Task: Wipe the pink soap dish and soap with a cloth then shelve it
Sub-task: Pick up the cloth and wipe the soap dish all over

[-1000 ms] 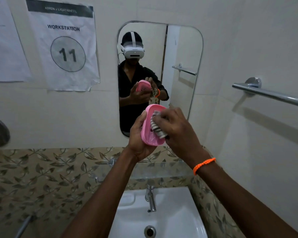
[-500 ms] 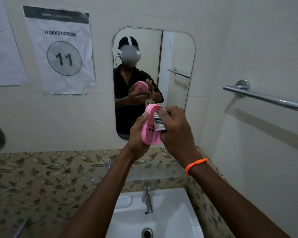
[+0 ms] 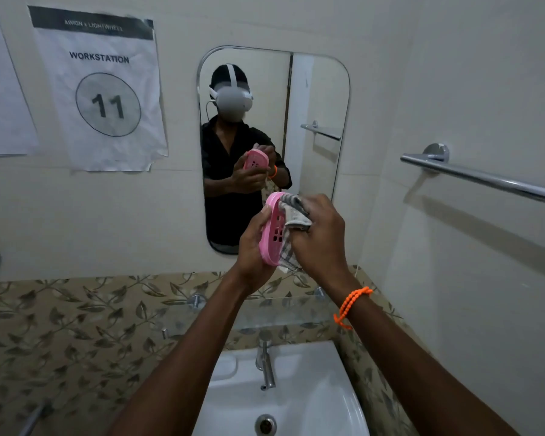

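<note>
A pink soap dish (image 3: 272,231) with drain slots stands on edge in front of the mirror, its hollow side turned right. My left hand (image 3: 252,247) grips it from behind and below, thumb over the rim. My right hand (image 3: 320,237) holds a grey checked cloth (image 3: 291,215) bunched against the inside of the dish; part of the cloth hangs at the dish's lower end. No soap shows in the dish. A glass shelf (image 3: 283,313) is fixed to the wall below my hands.
A white sink (image 3: 299,401) with a chrome tap (image 3: 265,363) lies under the shelf. A mirror (image 3: 315,121) hangs on the wall ahead, a chrome towel bar (image 3: 485,179) on the right wall. Paper signs (image 3: 104,89) are taped at left.
The dish has tipped more upright and my hands have dropped a little in view. The cloth has slid along the inside of the dish, with more of it now showing.
</note>
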